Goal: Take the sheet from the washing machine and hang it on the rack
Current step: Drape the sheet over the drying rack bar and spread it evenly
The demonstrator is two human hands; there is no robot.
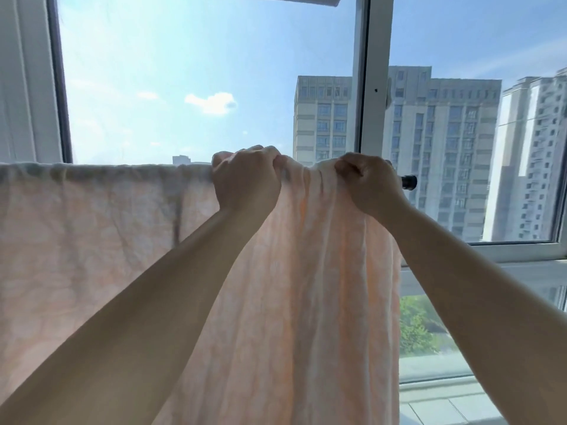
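While both hands bunch its top edge, the peach sheet [306, 286] hangs over the rack bar [409, 181] before the window frame [366, 87].

Left hand [245, 179], near 12 o'clock, has its grip curled tight on gathered cloth; right hand [368, 182], toward 1 o'clock, pinches the fold beside the bar's dark end. From 9 o'clock the sheet lies spread flat along the bar, and apartment towers [445, 148] stand outside.
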